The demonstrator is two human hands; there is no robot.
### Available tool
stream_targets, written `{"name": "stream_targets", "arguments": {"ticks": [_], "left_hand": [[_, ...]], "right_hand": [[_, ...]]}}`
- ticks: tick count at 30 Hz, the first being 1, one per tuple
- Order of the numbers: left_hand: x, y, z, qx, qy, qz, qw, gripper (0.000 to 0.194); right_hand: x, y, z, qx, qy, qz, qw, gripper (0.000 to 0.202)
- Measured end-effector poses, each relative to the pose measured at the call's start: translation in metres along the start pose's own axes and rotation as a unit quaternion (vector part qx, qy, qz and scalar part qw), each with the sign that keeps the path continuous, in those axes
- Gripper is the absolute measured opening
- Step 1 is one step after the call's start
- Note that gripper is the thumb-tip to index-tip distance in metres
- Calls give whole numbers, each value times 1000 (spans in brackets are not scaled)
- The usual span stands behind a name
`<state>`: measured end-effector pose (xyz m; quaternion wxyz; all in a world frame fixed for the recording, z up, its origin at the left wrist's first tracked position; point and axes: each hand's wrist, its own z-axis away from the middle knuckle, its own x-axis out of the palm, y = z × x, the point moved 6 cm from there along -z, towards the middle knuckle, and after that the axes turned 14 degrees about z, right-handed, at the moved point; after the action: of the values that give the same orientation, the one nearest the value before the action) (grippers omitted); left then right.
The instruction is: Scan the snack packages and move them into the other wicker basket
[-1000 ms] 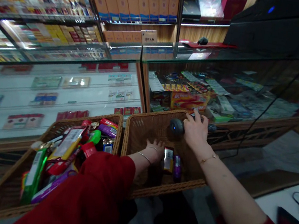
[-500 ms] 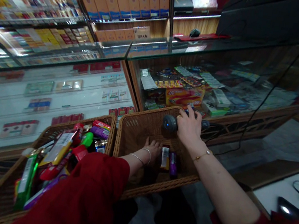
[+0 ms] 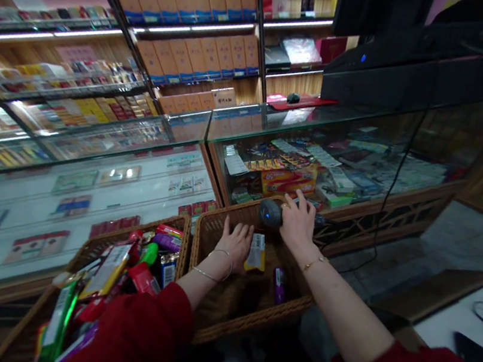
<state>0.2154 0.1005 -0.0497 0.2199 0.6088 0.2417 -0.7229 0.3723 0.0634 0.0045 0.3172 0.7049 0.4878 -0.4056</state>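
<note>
My right hand [image 3: 297, 222] is wrapped round a dark handheld barcode scanner [image 3: 269, 212], whose head with a blue light points left over the right wicker basket [image 3: 242, 324]. Inside that basket, the fingers of my left hand [image 3: 234, 245] are closed at the left edge of a yellow snack packet [image 3: 256, 254]. A white barcode label on the packet faces up; part of the packet's edge is hidden by my fingers. To its right, a small purple packet [image 3: 279, 284] lies on the basket floor.
A second wicker basket [image 3: 185, 239] on the left holds many bright snack packets. Behind stand glass display counters [image 3: 211, 140] and shelves of boxes. A black cable [image 3: 401, 162] hangs at the right, near a white table [image 3: 457, 316] with a dark device.
My left hand has taken hold of the yellow packet and shifted it left, away from the purple one. The right hand still holds the scanner. The view has tilted up.
</note>
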Motion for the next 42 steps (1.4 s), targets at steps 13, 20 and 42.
{"name": "stream_targets", "arguments": {"ticks": [13, 20, 42], "left_hand": [[-44, -35, 61, -149, 168, 19, 974, 108], [-44, -49, 67, -204, 206, 45, 956, 106], [-33, -55, 67, -201, 190, 31, 961, 100]], "right_hand": [[-25, -19, 5, -57, 72, -47, 995, 33], [-39, -46, 23, -84, 101, -81, 988, 35], [-25, -60, 42, -111, 109, -96, 983, 42]]}}
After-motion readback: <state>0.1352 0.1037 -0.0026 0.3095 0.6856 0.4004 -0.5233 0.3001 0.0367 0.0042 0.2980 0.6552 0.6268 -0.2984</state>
